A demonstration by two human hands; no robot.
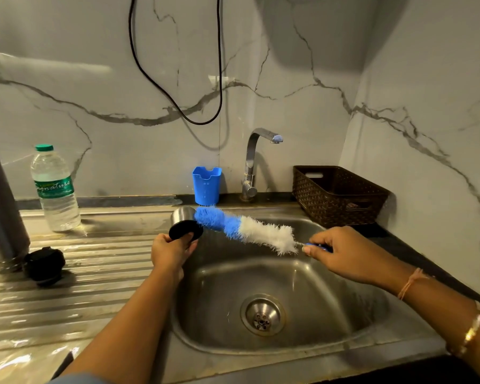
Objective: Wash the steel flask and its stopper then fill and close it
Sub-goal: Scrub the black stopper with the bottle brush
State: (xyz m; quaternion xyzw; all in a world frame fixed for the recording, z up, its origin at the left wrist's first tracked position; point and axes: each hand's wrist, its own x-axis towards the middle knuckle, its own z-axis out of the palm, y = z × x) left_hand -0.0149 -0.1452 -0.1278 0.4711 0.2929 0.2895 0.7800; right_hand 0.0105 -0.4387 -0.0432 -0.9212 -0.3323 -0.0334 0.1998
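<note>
Over the sink (302, 286), the left hand (172, 252) is holding a small steel cup (182, 214) on its side, its fingers (190, 239) curling round the black end that is facing the camera. The right hand (341, 253) is pinching the thin blue handle of a bottle brush (247, 230), fingers closed on it, and the brush's blue tip is touching the cup's steel wall. The steel flask (0, 206) is standing upright at the left edge of the ribbed worktop (94, 273), with its black stopper (44, 266) lying just beside it. A water bottle (54, 189) is standing farther back, and a tap (251, 162) is rising behind the sink.
</note>
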